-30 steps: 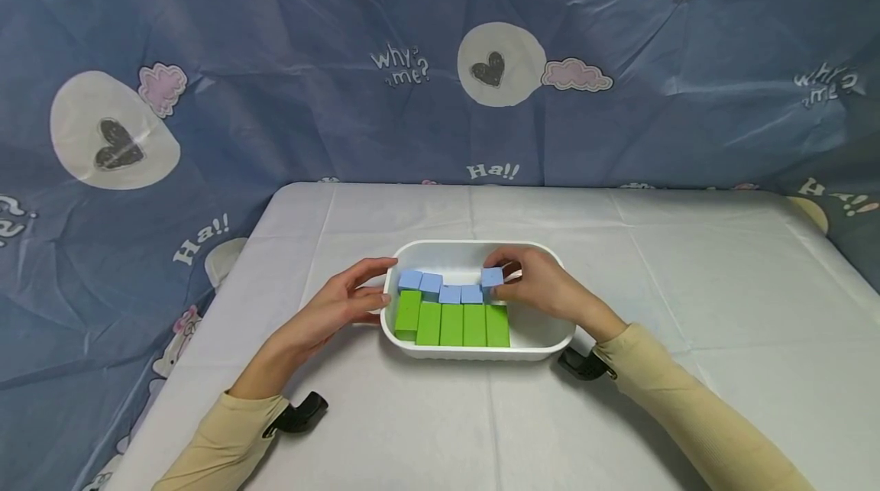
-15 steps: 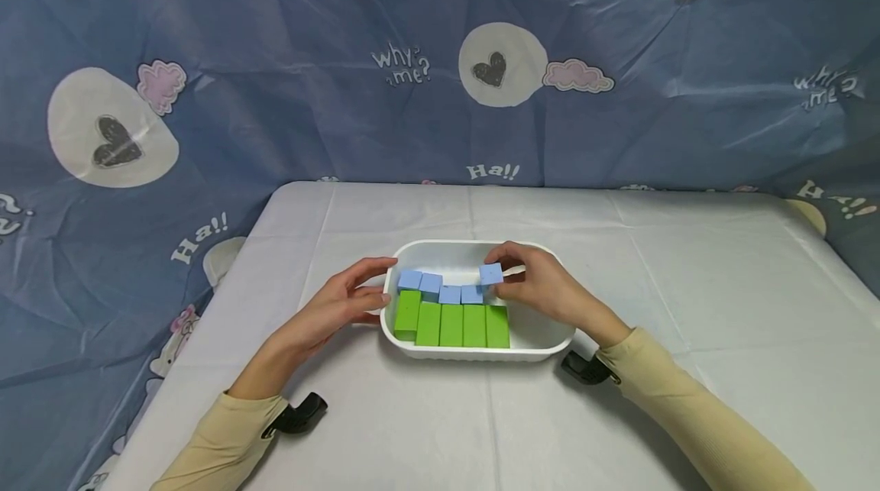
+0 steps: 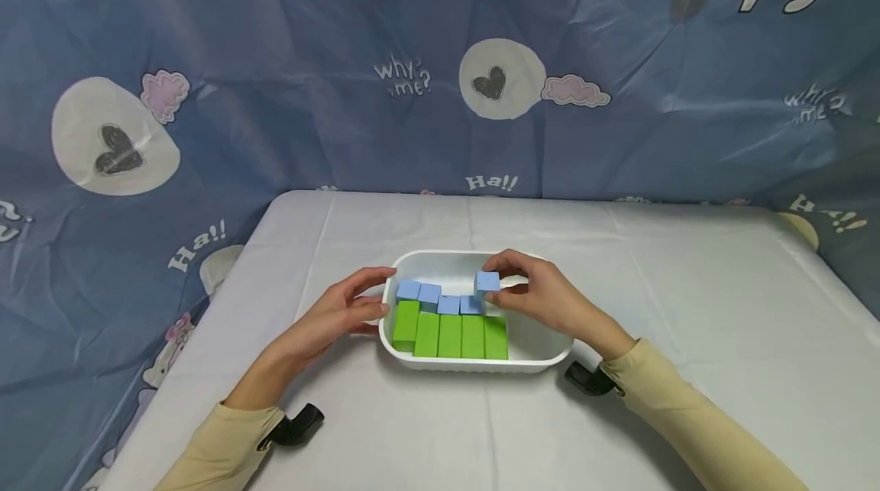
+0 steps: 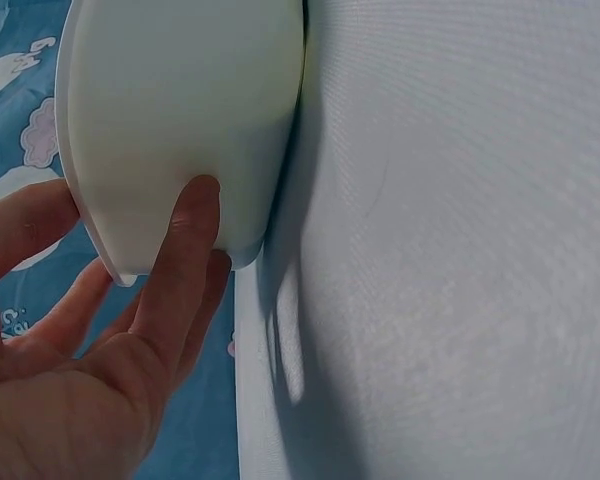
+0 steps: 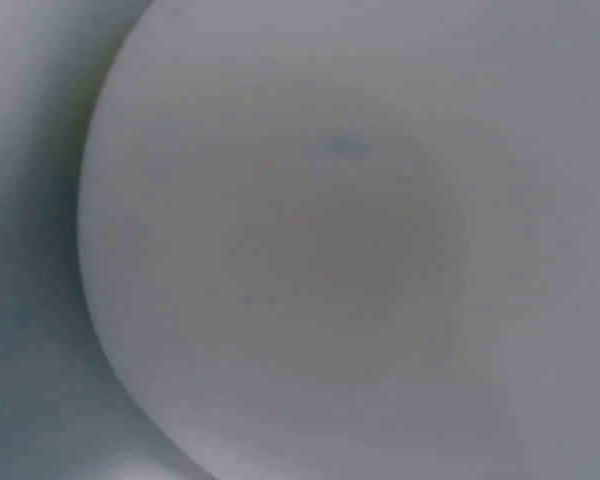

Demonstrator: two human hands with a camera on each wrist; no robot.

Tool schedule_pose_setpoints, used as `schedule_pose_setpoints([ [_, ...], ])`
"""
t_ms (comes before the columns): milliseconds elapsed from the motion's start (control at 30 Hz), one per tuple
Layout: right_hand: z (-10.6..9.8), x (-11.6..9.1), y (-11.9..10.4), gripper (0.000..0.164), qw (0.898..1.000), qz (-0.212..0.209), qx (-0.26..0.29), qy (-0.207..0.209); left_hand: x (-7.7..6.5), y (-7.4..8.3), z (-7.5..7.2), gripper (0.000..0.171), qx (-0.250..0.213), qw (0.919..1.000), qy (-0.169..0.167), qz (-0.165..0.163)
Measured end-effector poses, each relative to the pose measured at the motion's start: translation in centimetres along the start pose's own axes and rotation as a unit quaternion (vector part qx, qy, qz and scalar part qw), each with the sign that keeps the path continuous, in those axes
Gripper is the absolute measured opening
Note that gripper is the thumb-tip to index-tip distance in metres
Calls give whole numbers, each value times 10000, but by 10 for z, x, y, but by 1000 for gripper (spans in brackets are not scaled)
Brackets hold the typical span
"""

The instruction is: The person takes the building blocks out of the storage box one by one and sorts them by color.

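A white oval-ended tub (image 3: 474, 366) stands on the table with several blue and green blocks in it. My right hand (image 3: 543, 292) reaches over its far right rim and pinches a blue block (image 3: 486, 282) between thumb and fingers. That block is raised beside the back row of blue blocks (image 3: 449, 305). Green blocks (image 3: 450, 336) lie side by side along the front. My left hand (image 3: 340, 308) touches the tub's left end with extended fingers. In the left wrist view, fingertips (image 4: 202, 195) rest on its outer wall. My right hand does not show in the blurred right wrist view.
White cloth (image 3: 687, 308) covers the table around the tub. A blue printed curtain (image 3: 385, 140) hangs behind the table and along its left side. Black wrist devices (image 3: 297, 426) sit at both sleeve cuffs.
My right hand has lifted the pinched blue block a little and carried it slightly left, towards its neighbour in the back row. The left hand stays at the tub. The head view has tilted slightly.
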State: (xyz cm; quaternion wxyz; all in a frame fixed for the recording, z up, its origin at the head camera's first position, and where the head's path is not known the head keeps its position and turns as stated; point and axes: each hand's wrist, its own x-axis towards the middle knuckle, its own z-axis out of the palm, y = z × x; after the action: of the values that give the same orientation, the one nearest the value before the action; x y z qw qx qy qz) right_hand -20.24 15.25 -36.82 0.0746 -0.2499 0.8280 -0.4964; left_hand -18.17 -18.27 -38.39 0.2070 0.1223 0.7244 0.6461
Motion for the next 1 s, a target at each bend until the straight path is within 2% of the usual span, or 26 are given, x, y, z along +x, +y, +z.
schedule_pose_setpoints([
  [267,-5,-8,-2,32,9995,-118,218,180,-1,-1,1,60,17,10000,-20,23],
  [733,-17,-17,-4,34,9972,-344,299,598,-2,-2,1,61,-36,10000,-51,64],
  [1000,-29,-23,-5,31,9962,-170,177,834,-2,-1,0,61,60,10000,-19,7],
])
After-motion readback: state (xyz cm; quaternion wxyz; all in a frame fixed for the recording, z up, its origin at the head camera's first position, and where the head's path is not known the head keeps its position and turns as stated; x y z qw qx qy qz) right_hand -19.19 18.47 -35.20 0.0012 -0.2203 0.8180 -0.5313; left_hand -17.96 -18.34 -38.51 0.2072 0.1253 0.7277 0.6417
